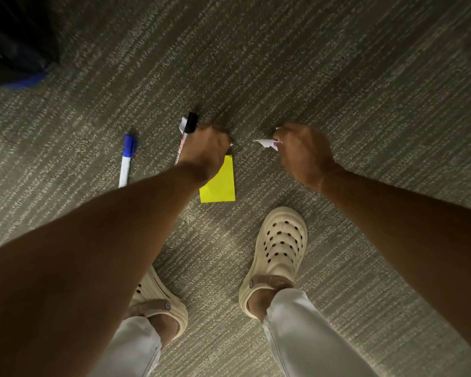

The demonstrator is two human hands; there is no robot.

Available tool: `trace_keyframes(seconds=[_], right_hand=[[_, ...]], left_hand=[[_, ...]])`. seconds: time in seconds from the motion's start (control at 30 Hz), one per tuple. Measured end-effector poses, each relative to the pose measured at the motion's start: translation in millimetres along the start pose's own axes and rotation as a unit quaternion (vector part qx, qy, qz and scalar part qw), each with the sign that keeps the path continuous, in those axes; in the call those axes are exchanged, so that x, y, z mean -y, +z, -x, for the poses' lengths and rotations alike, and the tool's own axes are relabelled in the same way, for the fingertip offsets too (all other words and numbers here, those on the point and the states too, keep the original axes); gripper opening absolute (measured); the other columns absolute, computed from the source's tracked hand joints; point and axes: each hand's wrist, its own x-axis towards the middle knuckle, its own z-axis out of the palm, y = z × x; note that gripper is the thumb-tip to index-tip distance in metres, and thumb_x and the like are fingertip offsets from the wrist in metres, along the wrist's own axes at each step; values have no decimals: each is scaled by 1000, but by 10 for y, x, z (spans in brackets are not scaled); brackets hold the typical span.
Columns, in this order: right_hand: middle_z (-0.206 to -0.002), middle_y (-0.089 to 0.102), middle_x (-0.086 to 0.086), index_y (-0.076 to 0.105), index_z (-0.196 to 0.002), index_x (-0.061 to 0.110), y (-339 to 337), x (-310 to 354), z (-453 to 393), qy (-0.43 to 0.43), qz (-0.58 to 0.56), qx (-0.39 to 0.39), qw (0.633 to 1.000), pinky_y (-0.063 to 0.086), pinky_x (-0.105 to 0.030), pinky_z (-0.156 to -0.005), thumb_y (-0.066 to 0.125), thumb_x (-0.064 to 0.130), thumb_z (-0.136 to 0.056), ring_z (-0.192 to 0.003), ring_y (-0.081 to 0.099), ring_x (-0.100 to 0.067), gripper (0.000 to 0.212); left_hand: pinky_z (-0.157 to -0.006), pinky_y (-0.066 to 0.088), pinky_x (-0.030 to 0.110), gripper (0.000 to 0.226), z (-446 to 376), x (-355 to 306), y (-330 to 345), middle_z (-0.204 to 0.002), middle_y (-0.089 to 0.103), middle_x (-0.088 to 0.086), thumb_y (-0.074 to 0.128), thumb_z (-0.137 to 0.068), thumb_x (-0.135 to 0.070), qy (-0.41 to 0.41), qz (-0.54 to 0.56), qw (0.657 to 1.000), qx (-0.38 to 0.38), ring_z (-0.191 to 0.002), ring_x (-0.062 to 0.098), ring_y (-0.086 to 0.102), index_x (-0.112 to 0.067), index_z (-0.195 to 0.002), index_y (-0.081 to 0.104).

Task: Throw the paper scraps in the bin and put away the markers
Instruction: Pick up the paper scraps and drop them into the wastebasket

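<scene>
- Step in hand: gathering from the carpet (337, 77).
- Left hand (206, 148): fingers curled around black-capped marker (189, 123) and a white scrap (182, 125).
- Right hand (302, 153): fingers pinching crumpled paper scrap (265, 143).
- Outstanding: blue-capped marker (127, 159) and yellow note (219, 183) lie on the carpet.
- Next, by judgement: collect these, then find the bin.

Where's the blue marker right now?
The blue marker lies on the carpet at the left of the head view, untouched, just left of the left hand, which holds a black marker.

You can see red print along the barrel of the black-capped marker (185, 137), but it is too small to read.
</scene>
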Motion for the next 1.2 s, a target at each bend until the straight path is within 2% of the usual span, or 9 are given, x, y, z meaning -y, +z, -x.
trace_keyframes(seconds=[0.13,0.2,0.3,0.37,0.53,0.7,1.0,1.1,1.2], right_hand=[[-108,68,-13,65,-114,6,-64,36,19,5,-8,3,1000,60,-35,-76,62,8,-90,-90,68,-27,24],[-106,69,-13,66,-113,6,-103,52,24,10,-10,-2,1000,60,-35,-73,62,8,-90,-88,68,-27,23],[-104,69,-13,67,-110,6,-144,100,3,18,-10,-6,1000,60,-35,-72,61,9,-91,-86,68,-26,21],[-103,69,-13,67,-109,6,-162,142,-31,21,-9,-4,1000,59,-35,-71,61,9,-91,-86,68,-27,19],[-103,68,-13,67,-106,6,-142,239,-129,5,-10,-7,1000,54,-32,-68,59,8,-91,-87,66,-26,17],[-107,67,-14,66,-108,6,-89,249,-199,-5,1,7,1000,55,-35,-72,57,8,-93,-91,66,-28,18],[-103,64,-12,64,-104,7,-45,386,-430,-45,27,1,999,46,-32,-65,56,8,-92,-87,63,-29,14],[-102,65,-15,65,-103,6,-26,461,-558,-61,32,-6,998,49,-35,-65,55,4,-91,-88,64,-32,16],[-102,66,-15,65,-105,7,-27,546,-643,-84,44,-14,995,48,-34,-65,52,3,-91,-90,64,-32,19]], left_hand=[[-65,44,37,27,89,66,-69,-94,68,25,47,-86,1,-14,15,999,38,-97,40,62,-3,-99,69],[-71,52,40,28,165,181,-156,-100,68,22,45,-90,-1,-27,28,999,19,-95,38,63,-7,-104,69],[-68,51,37,25,315,436,-336,-102,70,15,52,-92,-7,-42,24,998,-41,-85,34,66,-16,-108,69],[-71,53,39,25,367,632,-419,-101,70,15,54,-91,-7,-55,7,997,-53,-88,37,66,-16,-110,66],[-79,54,44,32,285,865,-400,-109,68,16,58,-92,-12,-67,-31,997,31,-96,37,65,-22,-123,60],[-83,55,46,32,62,785,-257,-116,65,19,58,-91,-16,-30,-60,995,80,-101,38,63,-15,-124,59],[-85,51,44,49,93,767,-184,-152,31,16,58,-88,-6,62,-131,989,29,-130,37,38,-2,-135,46],[-85,51,44,43,97,747,-212,-150,35,16,51,-92,-5,78,-150,984,50,-127,36,41,-1,-134,47],[-78,52,41,33,118,717,-218,-134,54,15,47,-91,-5,92,-170,979,61,-114,35,53,-3,-121,59]])
